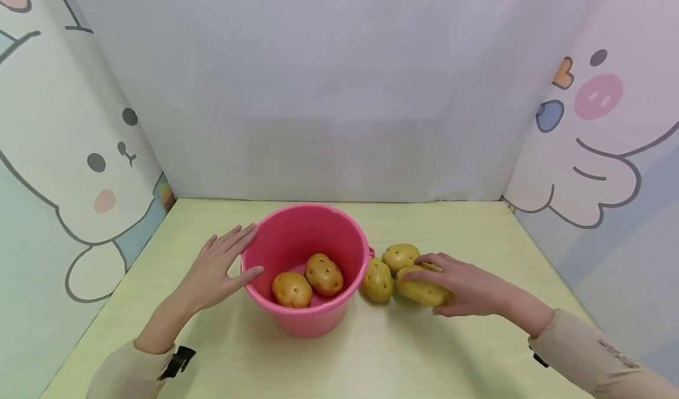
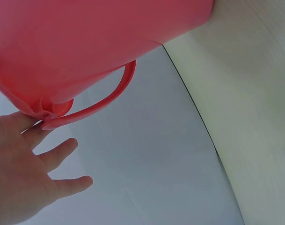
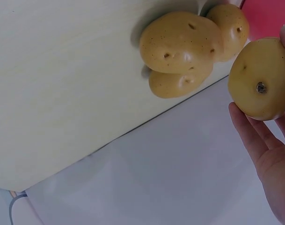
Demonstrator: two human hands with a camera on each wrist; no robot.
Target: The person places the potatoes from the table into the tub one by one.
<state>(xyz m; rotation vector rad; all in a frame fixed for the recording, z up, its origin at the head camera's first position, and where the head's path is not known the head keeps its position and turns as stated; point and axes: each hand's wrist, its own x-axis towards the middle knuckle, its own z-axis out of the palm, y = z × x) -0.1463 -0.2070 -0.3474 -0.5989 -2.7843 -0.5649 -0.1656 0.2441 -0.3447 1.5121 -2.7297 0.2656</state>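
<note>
A pink bucket (image 1: 325, 322) stands on the table with two potatoes (image 1: 324, 274) inside. My left hand (image 1: 214, 275) touches the bucket's left rim, its thumb over the edge and its fingers spread. In the left wrist view that hand (image 2: 20, 168) is beside the joint of the pink handle (image 2: 102, 104). To the right of the bucket, my right hand (image 1: 467, 287) holds a potato (image 1: 424, 290), thumb on one side and fingers on the other. The held potato (image 3: 259, 77) appears near other potatoes (image 3: 175, 42) on the table in the right wrist view; the hand partly hides them in the head view.
Two loose potatoes show beside the bucket in the head view, one (image 1: 378, 281) close to its wall and one (image 1: 400, 256) behind. The pale yellow table (image 1: 451, 225) ends at a grey back wall (image 1: 339, 92). Cartoon-printed panels (image 1: 599, 169) flank both sides.
</note>
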